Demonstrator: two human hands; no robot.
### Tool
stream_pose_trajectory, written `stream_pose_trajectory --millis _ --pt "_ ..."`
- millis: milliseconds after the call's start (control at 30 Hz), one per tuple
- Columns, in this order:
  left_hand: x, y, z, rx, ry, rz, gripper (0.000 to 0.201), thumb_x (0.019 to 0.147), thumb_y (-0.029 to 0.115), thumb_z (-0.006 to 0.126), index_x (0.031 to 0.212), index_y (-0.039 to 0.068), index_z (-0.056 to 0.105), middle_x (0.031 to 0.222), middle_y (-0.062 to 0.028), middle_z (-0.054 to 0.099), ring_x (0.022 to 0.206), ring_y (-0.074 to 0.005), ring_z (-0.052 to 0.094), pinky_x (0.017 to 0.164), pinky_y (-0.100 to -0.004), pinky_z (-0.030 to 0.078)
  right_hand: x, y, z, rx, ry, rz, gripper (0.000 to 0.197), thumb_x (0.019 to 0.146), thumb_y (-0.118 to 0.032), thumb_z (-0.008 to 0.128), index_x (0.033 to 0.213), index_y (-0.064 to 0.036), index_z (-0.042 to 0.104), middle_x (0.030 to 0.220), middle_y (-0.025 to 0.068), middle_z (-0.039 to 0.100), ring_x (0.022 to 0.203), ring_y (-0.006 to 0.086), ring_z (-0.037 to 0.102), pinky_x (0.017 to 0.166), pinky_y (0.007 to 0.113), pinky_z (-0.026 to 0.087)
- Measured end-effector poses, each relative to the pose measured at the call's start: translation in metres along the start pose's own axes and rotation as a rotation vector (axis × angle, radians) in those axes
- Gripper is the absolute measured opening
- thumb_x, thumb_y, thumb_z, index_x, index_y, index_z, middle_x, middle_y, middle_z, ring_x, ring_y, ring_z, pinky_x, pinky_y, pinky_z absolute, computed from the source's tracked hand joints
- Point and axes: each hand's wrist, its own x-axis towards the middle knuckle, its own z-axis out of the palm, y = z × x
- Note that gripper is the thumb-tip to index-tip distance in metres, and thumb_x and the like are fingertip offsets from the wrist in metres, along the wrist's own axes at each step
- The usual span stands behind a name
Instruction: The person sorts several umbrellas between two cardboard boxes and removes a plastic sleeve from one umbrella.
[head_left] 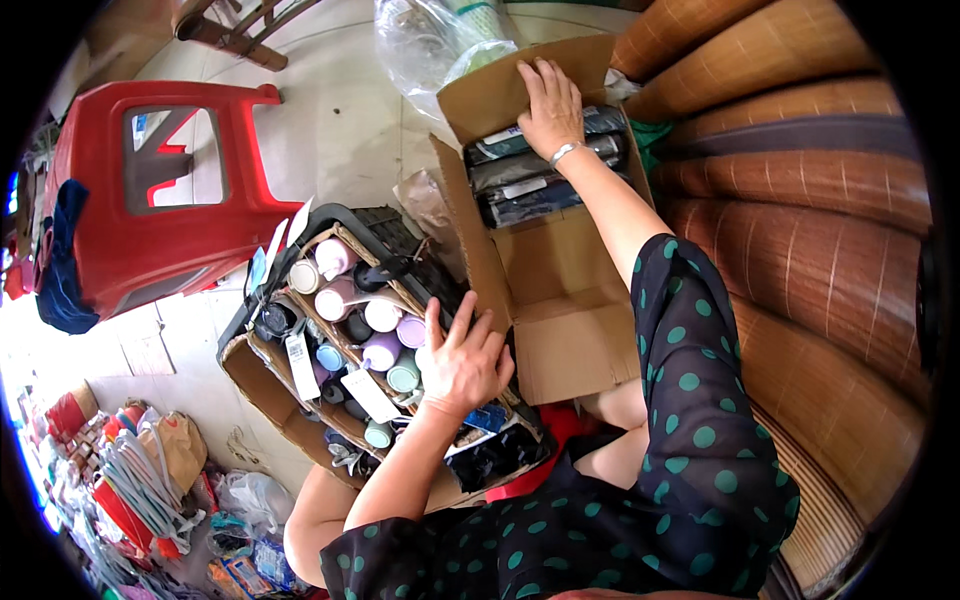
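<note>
Dotted sleeve (690, 365), spread fingers (550, 84) against flap (485, 95)

Plastic bag (430, 50) cropped, packets (530, 204) part-hidden; white tag (369, 395) unreadable

I can see room from here for a hand to drop into the near half of the open box (545, 255). Packets (515, 175) fill its far end, with the right hand (552, 112) and forearm across them. Rolled mats (790, 235) wall off the right. Leftward, bottles (383, 350) crowd the basket (350, 217), the left hand (465, 362) blocking the side nearest the box. Open floor (335, 140) lies beyond, beside the red stool (95, 205).
</note>
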Motion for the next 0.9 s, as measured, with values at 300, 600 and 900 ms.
stream_pose_trajectory --millis 300,600,900 --pt "0.005 0.003 0.0 -0.011 -0.037 -0.015 0.011 0.068 0.022 0.064 0.075 0.014 0.065 0.104 -0.0009 0.064 0.125 -0.0226 0.043 0.107 -0.0571 0.018 -0.023 0.03 0.021 -0.087 -0.744 0.136 0.083 0.074 -0.008 0.056 0.145 -0.0126 0.014 0.132 0.0143 0.047 0.123 0.028 0.043 0.108 0.037 0.024" --pt "0.004 0.002 -0.003 -0.005 0.002 0.003 0.011 0.068 0.022 0.063 0.075 0.014 0.063 0.101 0.0004 0.063 0.123 -0.0225 0.044 0.106 -0.0579 0.02 -0.04 -0.002 0.018 -0.328 -0.807 -0.236 0.084 0.06 -0.027 0.078 0.133 -0.0103 0.041 0.138 0.0124 0.04 0.13 0.0282 0.034 0.109 0.041 0.024" --pt "-0.007 0.002 -0.004 -0.024 0.052 0.025 0.016 0.074 0.025 0.058 0.071 0.01 0.064 0.094 -0.0037 0.064 0.12 -0.0251 0.045 0.109 -0.0555 0.016 -0.102 -0.005 -0.028 -0.212 -0.938 -0.239 0.074 0.059 -0.023 0.075 0.125 -0.0054 0.046 0.128 0.0162 0.049 0.123 0.0306 0.042 0.102 0.045 0.031"
